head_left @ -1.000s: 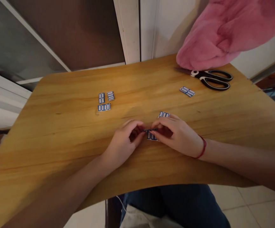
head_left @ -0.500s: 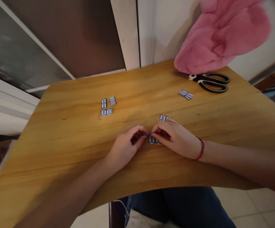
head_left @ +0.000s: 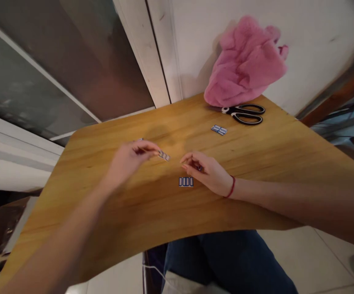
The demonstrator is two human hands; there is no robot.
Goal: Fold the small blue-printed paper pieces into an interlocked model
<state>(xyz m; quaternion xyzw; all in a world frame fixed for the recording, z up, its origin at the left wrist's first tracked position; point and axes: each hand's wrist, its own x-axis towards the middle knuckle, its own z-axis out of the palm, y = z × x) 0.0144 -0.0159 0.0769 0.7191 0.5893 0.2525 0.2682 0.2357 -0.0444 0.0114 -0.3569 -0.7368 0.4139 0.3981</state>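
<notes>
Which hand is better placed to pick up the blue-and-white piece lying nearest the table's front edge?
Probably the right hand: it is close beside that piece, while the left hand is farther off, pinching a strip.

On the table (head_left: 128,228) before you, one label strip (head_left: 185,182) lies just left of your right hand (head_left: 209,173); a held strip (head_left: 165,155) sits at the fingertips of your left hand (head_left: 130,161). Farther back, rightward, lies a label piece (head_left: 219,130), scissors (head_left: 236,110) behind it, cloth (head_left: 244,69) behind those.
</notes>
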